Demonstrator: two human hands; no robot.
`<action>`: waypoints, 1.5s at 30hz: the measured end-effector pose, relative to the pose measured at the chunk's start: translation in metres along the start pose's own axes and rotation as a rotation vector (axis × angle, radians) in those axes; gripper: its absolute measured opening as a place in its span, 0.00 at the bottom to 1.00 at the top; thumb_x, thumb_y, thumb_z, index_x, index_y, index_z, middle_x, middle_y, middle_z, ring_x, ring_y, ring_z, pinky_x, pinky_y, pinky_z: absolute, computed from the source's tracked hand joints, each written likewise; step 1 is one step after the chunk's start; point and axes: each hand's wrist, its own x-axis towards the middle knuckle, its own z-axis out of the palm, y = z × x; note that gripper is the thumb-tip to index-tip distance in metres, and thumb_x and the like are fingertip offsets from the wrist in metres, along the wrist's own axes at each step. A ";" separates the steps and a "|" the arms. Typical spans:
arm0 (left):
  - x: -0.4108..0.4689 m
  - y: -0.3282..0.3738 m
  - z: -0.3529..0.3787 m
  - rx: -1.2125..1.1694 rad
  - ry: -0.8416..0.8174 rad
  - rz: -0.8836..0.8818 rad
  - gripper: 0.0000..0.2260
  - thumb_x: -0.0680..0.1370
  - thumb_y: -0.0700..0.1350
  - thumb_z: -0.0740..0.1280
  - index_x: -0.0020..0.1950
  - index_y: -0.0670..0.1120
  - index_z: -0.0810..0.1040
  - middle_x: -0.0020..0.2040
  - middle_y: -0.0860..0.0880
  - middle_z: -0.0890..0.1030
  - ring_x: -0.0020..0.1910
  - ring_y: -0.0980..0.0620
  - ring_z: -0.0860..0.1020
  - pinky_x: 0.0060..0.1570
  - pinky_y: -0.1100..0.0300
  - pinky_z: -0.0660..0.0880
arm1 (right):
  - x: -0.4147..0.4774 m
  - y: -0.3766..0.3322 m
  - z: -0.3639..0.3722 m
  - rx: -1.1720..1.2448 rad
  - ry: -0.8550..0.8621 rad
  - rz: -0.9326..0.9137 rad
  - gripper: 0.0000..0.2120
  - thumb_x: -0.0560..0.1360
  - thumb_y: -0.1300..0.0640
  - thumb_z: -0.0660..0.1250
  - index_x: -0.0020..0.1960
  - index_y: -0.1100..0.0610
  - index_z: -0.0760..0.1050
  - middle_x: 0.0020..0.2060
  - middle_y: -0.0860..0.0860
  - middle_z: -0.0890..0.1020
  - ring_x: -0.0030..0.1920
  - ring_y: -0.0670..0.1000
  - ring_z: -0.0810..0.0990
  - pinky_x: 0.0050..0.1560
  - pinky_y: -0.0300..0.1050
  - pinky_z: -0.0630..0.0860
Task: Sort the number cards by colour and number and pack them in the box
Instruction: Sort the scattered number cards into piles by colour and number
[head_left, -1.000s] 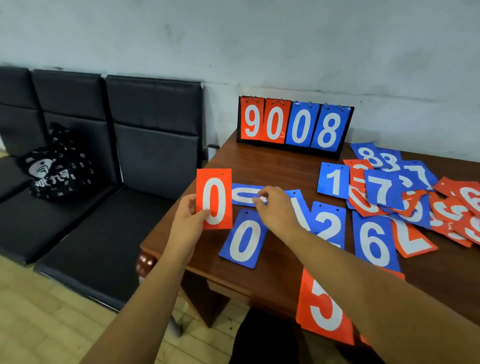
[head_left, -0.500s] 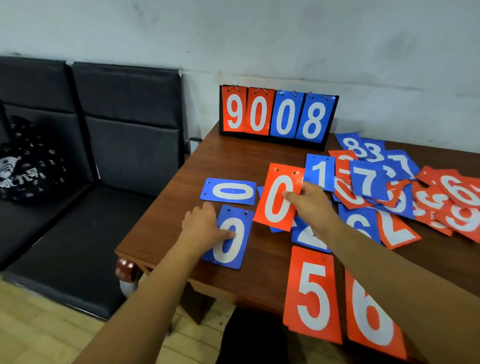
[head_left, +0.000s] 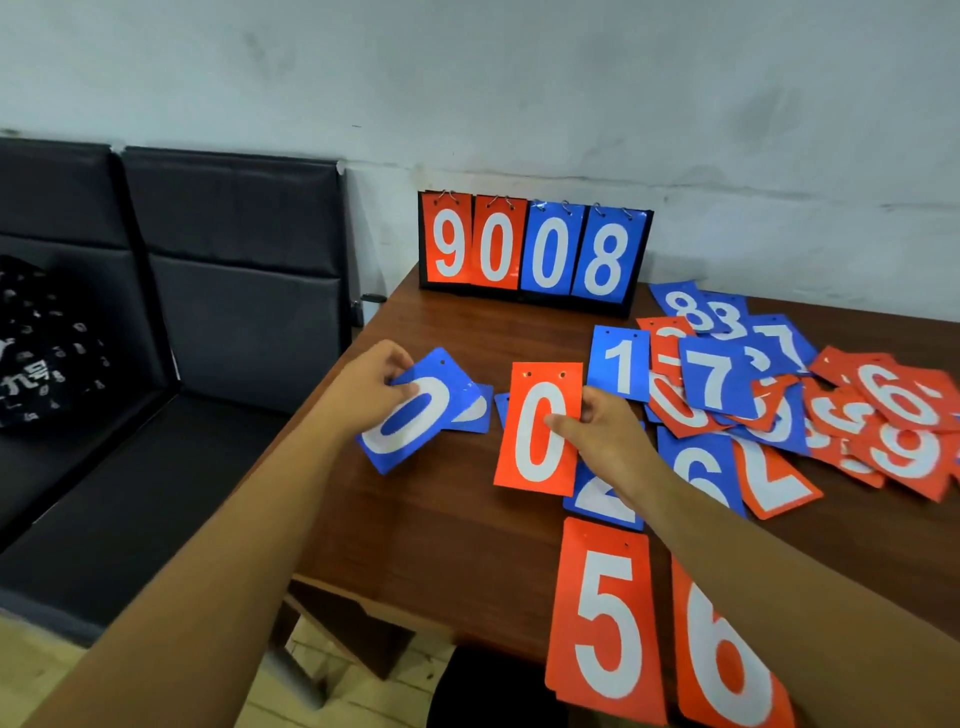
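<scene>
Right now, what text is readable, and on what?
"9008": black flip scoreboard against the wall.
"0": glossy blue card held by the left hand.
"0": glossy red card pinched by the right hand.
"1": flat blue card on the brown wooden table.
"7": topmost blue card right of it.
"5": near-edge red card.
"6": half-hidden red card beside it.
Black bag's white print: too blurred.
Other heaped cards: partly covered.

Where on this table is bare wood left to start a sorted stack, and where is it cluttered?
Bare wood lies between the scoreboard and the red 0 in the right hand, and near the front edge between the blue 0 in the left hand and the red 5. Right of the red 0, loose cards overlap thickly.
</scene>
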 end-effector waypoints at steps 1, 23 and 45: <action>0.009 -0.001 0.004 0.055 -0.035 -0.021 0.17 0.79 0.45 0.69 0.67 0.49 0.71 0.60 0.49 0.78 0.60 0.49 0.76 0.49 0.61 0.70 | 0.001 0.000 0.000 -0.006 -0.010 -0.002 0.19 0.77 0.55 0.68 0.67 0.54 0.72 0.60 0.51 0.81 0.52 0.48 0.82 0.40 0.36 0.77; -0.046 -0.029 0.034 -0.716 0.263 -0.168 0.16 0.78 0.59 0.66 0.60 0.51 0.78 0.51 0.52 0.85 0.49 0.54 0.84 0.48 0.58 0.78 | 0.046 -0.063 0.084 0.070 -0.273 -0.003 0.05 0.75 0.61 0.68 0.48 0.56 0.81 0.46 0.53 0.86 0.44 0.52 0.85 0.52 0.52 0.81; -0.120 -0.071 -0.007 -0.178 0.125 -0.134 0.22 0.78 0.50 0.70 0.69 0.58 0.66 0.54 0.60 0.77 0.50 0.56 0.80 0.38 0.68 0.76 | 0.046 -0.021 0.110 -0.956 -0.410 -0.591 0.21 0.80 0.48 0.61 0.73 0.46 0.67 0.76 0.51 0.61 0.76 0.52 0.57 0.74 0.48 0.55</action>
